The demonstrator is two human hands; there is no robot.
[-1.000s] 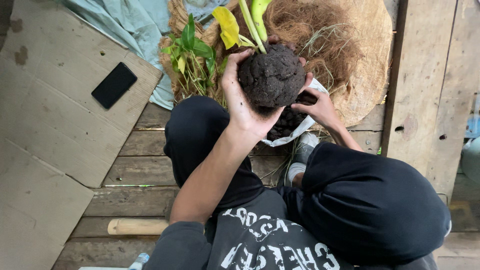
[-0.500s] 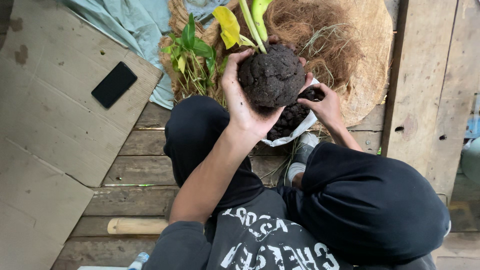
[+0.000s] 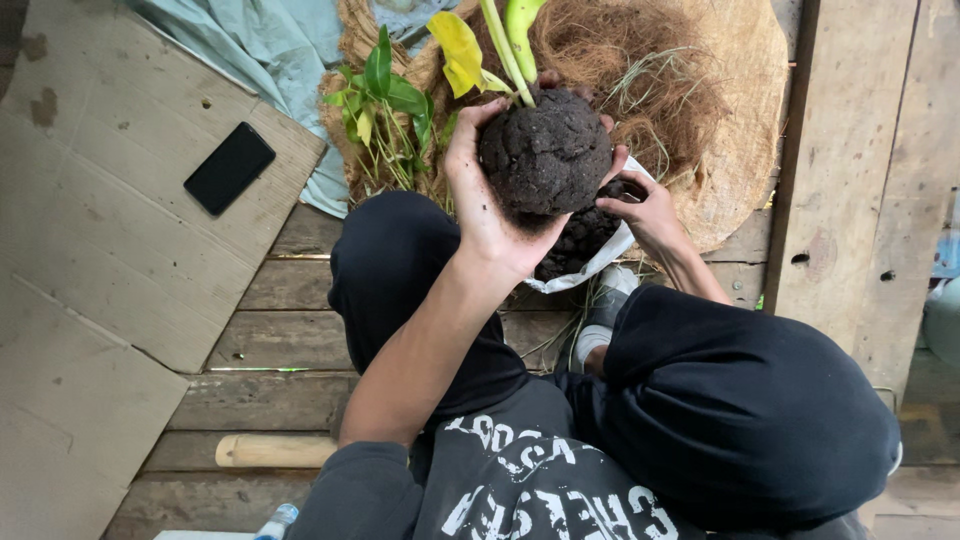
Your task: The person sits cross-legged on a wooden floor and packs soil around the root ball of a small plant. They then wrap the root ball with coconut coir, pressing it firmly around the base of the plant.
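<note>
Wooden plank floor (image 3: 270, 300) below; left hand (image 3: 485, 200) cupping dark soil ball (image 3: 545, 150) aloft, right hand (image 3: 645, 205) reaching into soil bag (image 3: 590, 262) underneath; loosely packed clump likely crumbling, stem (image 3: 503, 45) snapping.

Left hand (image 3: 490, 190) raised, palm up, fingers curled and cupping from below, forearm bare and stretching forward from a pushed-up grey sleeve. Right hand (image 3: 645, 210) lower and further right, fingers spread loosely (tips partly hidden), wrist bent, forearm emerging above the dark-clad right knee. Both knees drawn up.
</note>
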